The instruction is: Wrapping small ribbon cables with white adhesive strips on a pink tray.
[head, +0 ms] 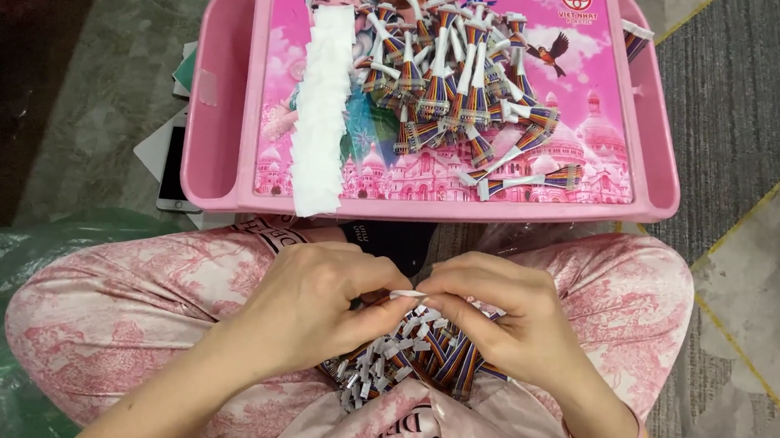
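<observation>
Left hand: the left hand (318,300) is low in the middle of the frame, curled almost shut, pinching one end of a small white tag (408,294) with thumb and finger.
Right hand: the right hand (495,316) is just beside it, also curled in tight, pinching the other end of the same tag.
Thing held: the tag sits right between the two hands, where their fingertips meet.
How it feels: I think it is very light, thin and bendy, easy to crumple, so fingertips on the ends are the best place to hold it.
Under the hands: a heap of rainbow ribbon wires (416,357) lies in the lap, touching both hands from below. The wires look soft and floppy.
Tabletop: a pink picture tabletop (601,125) fills the top of the frame.
On it: a pile of tagged wires (468,88) at upper middle, and a long white strip (320,115) to its left.
Floor: a phone (172,165) lies at the left, partly under the tabletop.
</observation>
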